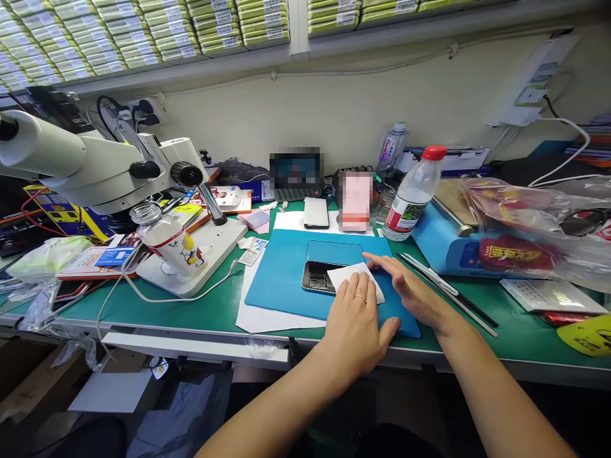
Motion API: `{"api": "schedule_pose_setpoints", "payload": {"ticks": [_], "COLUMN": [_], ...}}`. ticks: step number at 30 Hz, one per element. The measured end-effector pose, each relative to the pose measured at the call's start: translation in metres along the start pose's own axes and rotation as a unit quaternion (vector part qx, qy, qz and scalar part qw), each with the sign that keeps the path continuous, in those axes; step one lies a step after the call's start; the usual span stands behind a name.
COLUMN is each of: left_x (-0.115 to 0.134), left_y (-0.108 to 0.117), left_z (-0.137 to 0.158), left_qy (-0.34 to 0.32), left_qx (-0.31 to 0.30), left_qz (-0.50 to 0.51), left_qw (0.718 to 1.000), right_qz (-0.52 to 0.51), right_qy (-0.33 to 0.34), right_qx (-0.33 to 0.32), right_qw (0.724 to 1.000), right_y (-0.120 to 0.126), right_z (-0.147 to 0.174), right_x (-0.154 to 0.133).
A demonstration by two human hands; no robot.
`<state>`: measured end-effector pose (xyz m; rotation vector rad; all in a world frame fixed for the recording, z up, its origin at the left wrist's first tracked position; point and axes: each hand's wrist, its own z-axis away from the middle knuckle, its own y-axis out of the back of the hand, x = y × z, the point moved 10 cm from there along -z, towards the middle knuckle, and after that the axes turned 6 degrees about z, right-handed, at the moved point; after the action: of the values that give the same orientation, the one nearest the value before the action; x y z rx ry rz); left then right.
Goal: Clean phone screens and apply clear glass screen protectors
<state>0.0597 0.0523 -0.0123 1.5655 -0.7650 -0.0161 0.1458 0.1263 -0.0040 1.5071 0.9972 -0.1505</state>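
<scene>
On the mat [281, 270], a little right of its middle, we have a phone [314, 280] lying flat, dark face up, its right part covered by a white sheet [340, 275]; we cannot tell if that is paper or cloth. Our left hand [357, 324], wearing 1 ring, lies flattened over the sheet, fingers side by side, thumb spread toward the mat's near edge, resting on the sheet without gripping it. Our right hand [411, 289] hovers over the mat's right side, fingers loosely stretched and holding nothing; we cannot tell whether its fingertips touch the glass [334, 251], a clear, black-edged pane just beyond the phone on the mat. Under the mat, paper [260, 318] shows at the left, on the green surface [172, 310]. Left of the mat we see a white bottle [176, 248] and, farther left, a microscope [100, 166]. Right of the mat lie slim tools [443, 289]; past its far edge are a white phone [316, 212] and a red-capped bottle [414, 194]
</scene>
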Motion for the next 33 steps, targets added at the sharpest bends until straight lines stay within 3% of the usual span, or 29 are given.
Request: {"api": "schedule_pose_setpoints", "payload": {"ticks": [4,8,13,16,22,28,33], "left_x": [-0.013,-0.045,-0.089,-0.099,-0.077,-0.026,-0.003], "left_y": [0.008,0.024,0.043,0.047,0.039,0.013,0.002], "left_z": [0.023,0.041,0.046,0.043,0.016,-0.021,-0.023], "left_qy": [-0.016,0.01,0.063,0.086,0.074,0.024,0.018], "left_qx": [-0.003,0.004,-0.002,-0.003,0.003,-0.016,0.002], "left_qz": [0.009,-0.006,-0.027,-0.042,-0.069,-0.032,-0.023], "left_qw": [1.0,1.0,0.998,0.995,0.995,0.999,1.0], "right_qz": [-0.001,-0.005,-0.012,-0.016,-0.013,-0.008,-0.013], "right_qy": [0.01,0.003,-0.012,-0.012,-0.003,0.004,-0.004], "right_qx": [0.001,-0.01,-0.013,-0.017,-0.008,0.01,0.014], "right_qw": [1.0,1.0,1.0,1.0,1.0,1.0,1.0], "right_y": [0.002,0.0,-0.001,-0.002,0.0,0.0,-0.001], "right_z": [0.0,0.001,0.001,0.001,0.001,-0.002,-0.002], "right_x": [-0.005,-0.004,0.0,0.001,-0.001,0.001,0.007]}}
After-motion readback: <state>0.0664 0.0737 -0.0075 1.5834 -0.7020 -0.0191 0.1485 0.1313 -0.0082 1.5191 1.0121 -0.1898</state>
